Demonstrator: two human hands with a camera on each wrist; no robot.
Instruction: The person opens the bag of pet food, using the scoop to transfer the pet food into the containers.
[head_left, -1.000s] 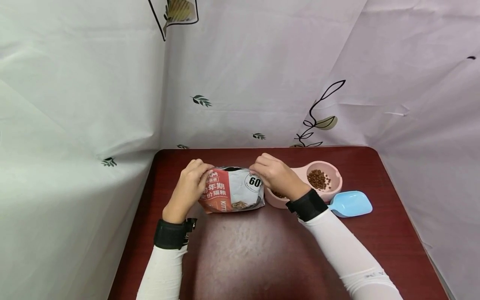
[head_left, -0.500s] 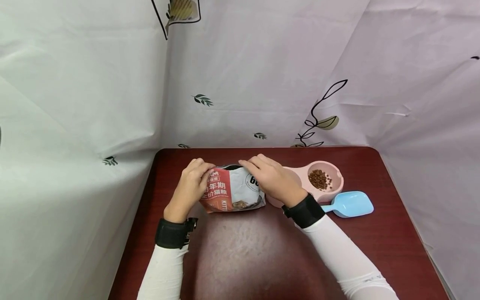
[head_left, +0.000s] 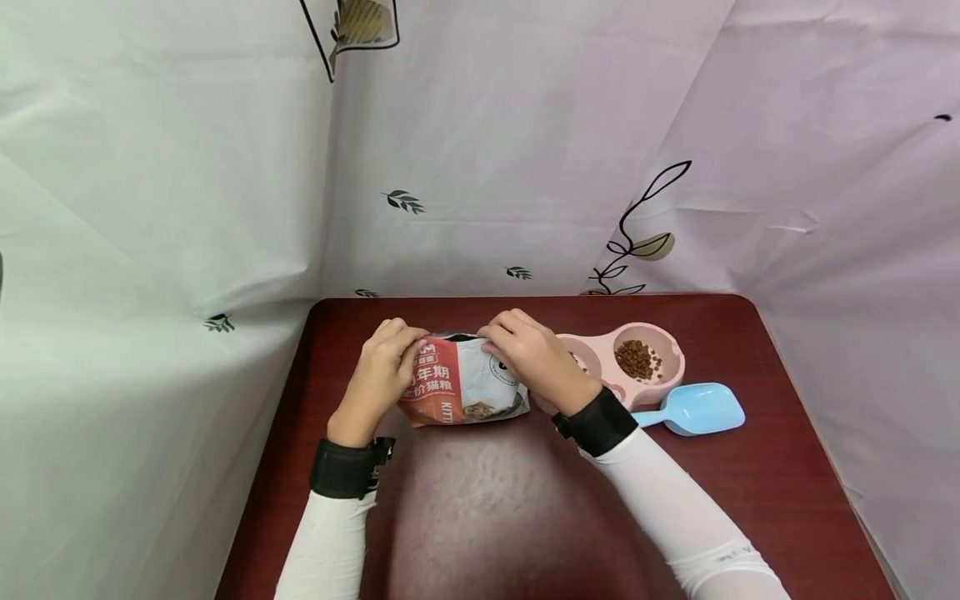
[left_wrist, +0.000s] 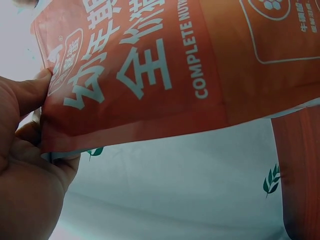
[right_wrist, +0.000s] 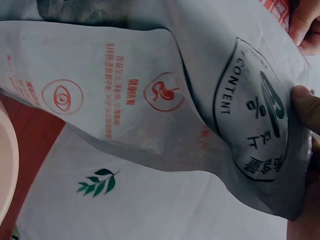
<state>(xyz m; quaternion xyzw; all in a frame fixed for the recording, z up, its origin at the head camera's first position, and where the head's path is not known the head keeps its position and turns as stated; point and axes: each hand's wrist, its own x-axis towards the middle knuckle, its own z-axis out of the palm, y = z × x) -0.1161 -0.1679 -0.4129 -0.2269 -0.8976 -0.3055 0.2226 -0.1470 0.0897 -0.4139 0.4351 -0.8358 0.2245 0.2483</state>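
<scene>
The dark red tabletop (head_left: 525, 500) carries everything, with a printed white curtain (head_left: 525, 125) hung behind its far edge and along both sides. Near the far edge, left of centre, stands the cat-food bag (head_left: 461, 383) — a red and grey pouch, upright, its top open and dark inside. The left hand (head_left: 382, 371) pinches the bag's top left corner, thumb on the printed red face as the left wrist view shows (left_wrist: 30, 90). The right hand (head_left: 528, 358) has its grip clamped on the top rim near the middle, fingertips on the grey panel.

The bag looks light and soft; its film creases and sags between the two holds, and likely feels slick. The stiffer seam at the top rim seems the safest place to take it, since the body would buckle.

Just right of the bag sits a pink double bowl (head_left: 671, 379) with kibble (head_left: 636, 358) in its right well. A blue scoop (head_left: 697, 408) lies beside it, toward the right edge.
</scene>
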